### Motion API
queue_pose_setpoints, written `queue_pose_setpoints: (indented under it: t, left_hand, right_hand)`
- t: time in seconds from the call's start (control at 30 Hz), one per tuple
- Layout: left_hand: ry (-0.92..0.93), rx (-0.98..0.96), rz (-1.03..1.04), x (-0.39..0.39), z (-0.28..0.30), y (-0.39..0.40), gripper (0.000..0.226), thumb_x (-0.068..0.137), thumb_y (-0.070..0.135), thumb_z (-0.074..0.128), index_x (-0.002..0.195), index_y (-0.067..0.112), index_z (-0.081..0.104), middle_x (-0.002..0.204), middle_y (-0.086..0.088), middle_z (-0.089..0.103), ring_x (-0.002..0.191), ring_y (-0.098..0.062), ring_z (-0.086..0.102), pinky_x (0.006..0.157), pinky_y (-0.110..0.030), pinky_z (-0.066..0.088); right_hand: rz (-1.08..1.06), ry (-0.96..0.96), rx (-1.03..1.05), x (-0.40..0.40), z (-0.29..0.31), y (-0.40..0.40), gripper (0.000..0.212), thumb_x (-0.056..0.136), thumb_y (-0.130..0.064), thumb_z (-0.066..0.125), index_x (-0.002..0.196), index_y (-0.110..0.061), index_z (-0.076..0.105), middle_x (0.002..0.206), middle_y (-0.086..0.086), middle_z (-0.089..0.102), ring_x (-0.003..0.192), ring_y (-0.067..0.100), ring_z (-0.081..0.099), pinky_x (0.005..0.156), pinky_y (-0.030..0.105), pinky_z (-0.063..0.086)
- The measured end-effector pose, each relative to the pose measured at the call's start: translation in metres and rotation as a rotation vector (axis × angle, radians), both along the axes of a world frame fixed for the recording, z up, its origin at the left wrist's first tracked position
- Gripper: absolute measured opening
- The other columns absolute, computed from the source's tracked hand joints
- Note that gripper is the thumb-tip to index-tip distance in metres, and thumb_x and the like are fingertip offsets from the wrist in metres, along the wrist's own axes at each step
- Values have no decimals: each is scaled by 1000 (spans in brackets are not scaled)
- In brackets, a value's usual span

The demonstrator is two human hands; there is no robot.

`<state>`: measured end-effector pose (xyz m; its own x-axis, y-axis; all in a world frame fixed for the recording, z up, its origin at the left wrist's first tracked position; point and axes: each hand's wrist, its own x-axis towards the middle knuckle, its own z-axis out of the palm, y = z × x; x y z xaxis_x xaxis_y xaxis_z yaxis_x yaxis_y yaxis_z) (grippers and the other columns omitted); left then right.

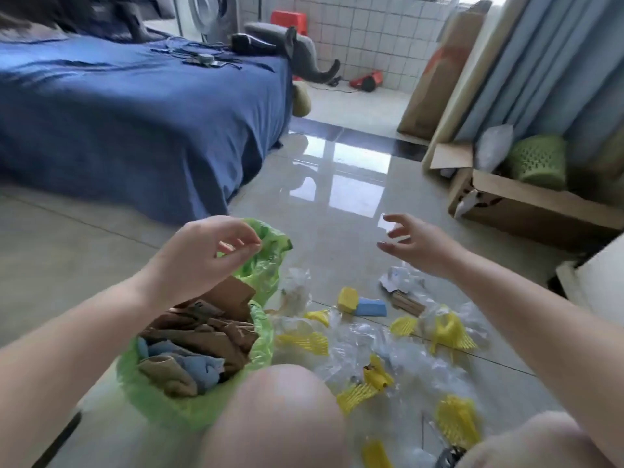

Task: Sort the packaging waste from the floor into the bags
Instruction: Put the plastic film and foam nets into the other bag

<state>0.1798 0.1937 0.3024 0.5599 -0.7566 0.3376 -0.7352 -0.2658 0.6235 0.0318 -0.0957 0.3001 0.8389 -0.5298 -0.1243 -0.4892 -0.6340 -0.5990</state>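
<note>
A green plastic bag (pixel 266 265) stands open on the floor at lower left, filled with brown cardboard scraps (pixel 216 325) and some blue pieces. My left hand (pixel 202 255) hovers over the bag's far rim with curled fingers, pinching the green plastic edge. My right hand (pixel 418 244) floats above the floor to the right, fingers spread and holding nothing. Below it lie clear plastic wrappers (pixel 364 349), several yellow foam nets (pixel 449 332), a yellow block (pixel 347 298), a blue block (pixel 371 307) and a crumpled white wrapper (pixel 398 278).
A bed with a blue sheet (pixel 135 113) fills the left. An open cardboard box (pixel 526 201) and a green basket (pixel 540 160) stand at right by blue curtains. My knees (pixel 280 417) are in the foreground. Glossy tiled floor (pixel 337 204) stretches ahead.
</note>
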Motion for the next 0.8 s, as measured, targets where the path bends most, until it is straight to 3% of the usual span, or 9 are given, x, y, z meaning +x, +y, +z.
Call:
queue_pose_setpoints:
  t: [0.07,0.13,0.27,0.4,0.53,0.67,0.8]
  left_hand:
    - [41,93,-110,-19,12,-48,8,82,24,68,86,31,66,82,13,69,82,-1,63,68,-12,50]
    - [69,218,-202,-37,18,-99,8,82,28,66,89,33,65,82,16,69,82,2,63,68,-6,47]
    - [219,270,-245,-51,4,-192,5,85,25,64,90,26,65,85,14,65,80,-5,62,70,-12,46]
    - [311,437,-271,-47,-50,-264,7,85,24,64,92,21,65,81,11,63,75,-6,59,64,-14,43]
    - [362,586,-261,-28,-129,-311,5,85,25,65,81,28,62,83,9,65,80,-9,62,74,-21,48]
    - [409,688,-232,-9,-208,-342,8,86,26,63,79,29,60,79,12,62,75,-3,59,69,-21,48]
    - [445,809,-202,9,-266,-361,11,85,24,64,78,31,59,78,14,62,78,-8,62,74,-24,51]
  right_hand:
    - [-229,-81,216,-43,-1,-38,54,89,-28,60,136,-15,39,122,13,58,103,27,60,72,31,49]
    - [-477,-147,382,-85,-12,-74,51,91,-28,57,136,-13,38,124,13,56,102,24,59,81,38,50]
    - [-706,27,397,-148,-47,-137,55,90,-31,56,138,-13,36,126,11,54,98,20,57,89,42,48]
    - [-598,290,272,-158,-72,-185,50,89,-34,56,134,-15,42,117,6,56,103,22,60,82,36,49]
    - [-470,346,225,-125,-131,-216,44,88,-30,58,127,-10,51,125,11,58,111,26,58,69,25,45]
    - [-303,398,274,-82,-215,-229,44,88,-36,56,127,-16,54,129,5,59,115,22,57,95,30,45]
    - [-157,459,258,-47,-279,-228,50,91,-37,52,137,-20,44,141,2,48,128,21,46,104,29,37]
